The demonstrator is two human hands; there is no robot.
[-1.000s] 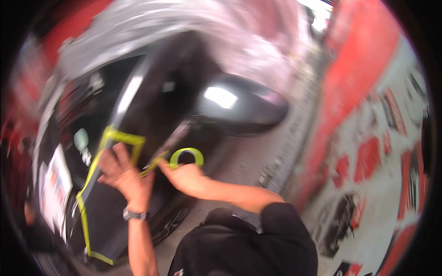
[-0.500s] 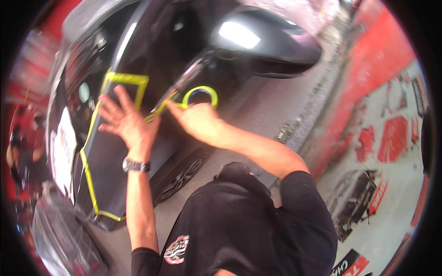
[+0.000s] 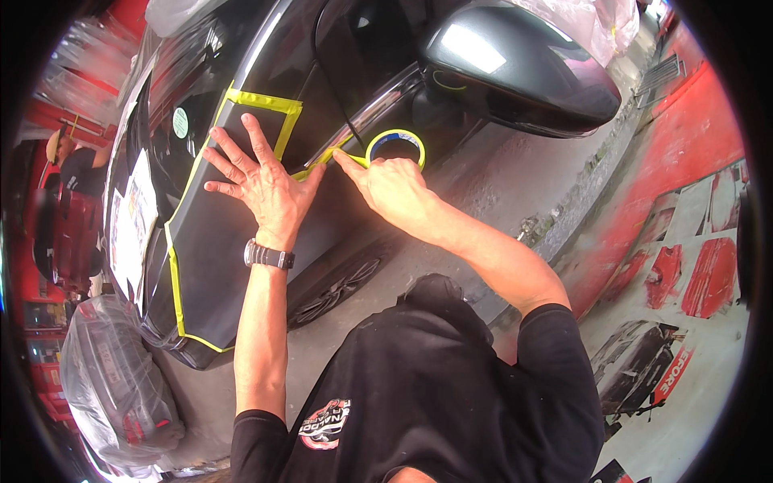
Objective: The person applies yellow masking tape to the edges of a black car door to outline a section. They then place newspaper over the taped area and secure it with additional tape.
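A grey-black car body panel (image 3: pixel 266 266) is outlined with strips of yellow masking tape (image 3: pixel 175 278). My left hand (image 3: pixel 270 189) lies on this panel with fingers spread wide, holding nothing. Its thumb reaches toward the tape beside the chrome window trim (image 3: pixel 386 105). My right hand (image 3: pixel 390 189) grips the roll of masking tape (image 3: pixel 423 149), which has a blue inner core. A strip from the roll runs along the lower end of the trim. The right index finger points out onto that strip, close to the left thumb. The fingers under the roll are partly hidden.
A dark side mirror (image 3: pixel 523 68) juts out beyond the roll. The car's wheel (image 3: pixel 338 294) shows below the panel. At lower left stands a plastic-covered car (image 3: pixel 121 378). Another person (image 3: pixel 76 169) is at far left. A red and white wall (image 3: pixel 684 161) runs along the right.
The whole view has shifted, so car and hands appear farther right and sharper. My left thumb and right index finger look slightly closer together. The grip on the tape roll stays.
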